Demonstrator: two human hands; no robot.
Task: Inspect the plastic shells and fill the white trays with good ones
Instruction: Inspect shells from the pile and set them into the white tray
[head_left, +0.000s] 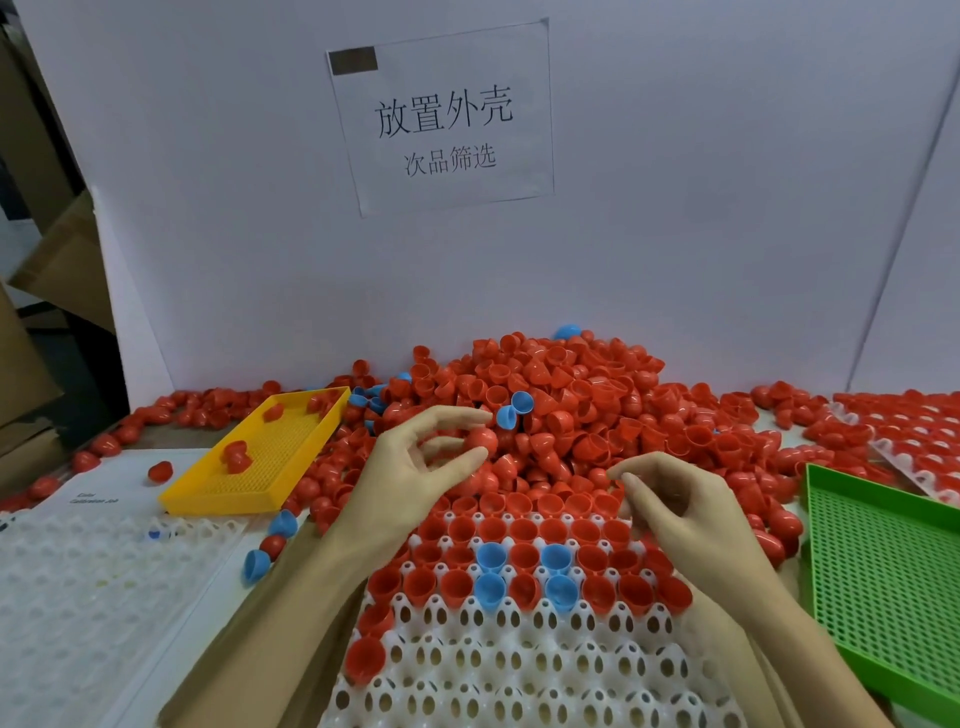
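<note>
Gripping red shell (480, 441): left hand (415, 467) | right hand (670, 499) beside, loosely curled, empty

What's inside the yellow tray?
A few red shells lie loose inside the yellow tray, some near its far end. Its mesh floor shows between them. The near wall hides a thin strip of the floor.

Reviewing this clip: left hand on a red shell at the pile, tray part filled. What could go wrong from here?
1. The pile of red shells crowds the white tray's far edge; uninspected shells may slide into its cells.
2. The left hand holds a red shell dome-up, so its inside may go unchecked.
</note>
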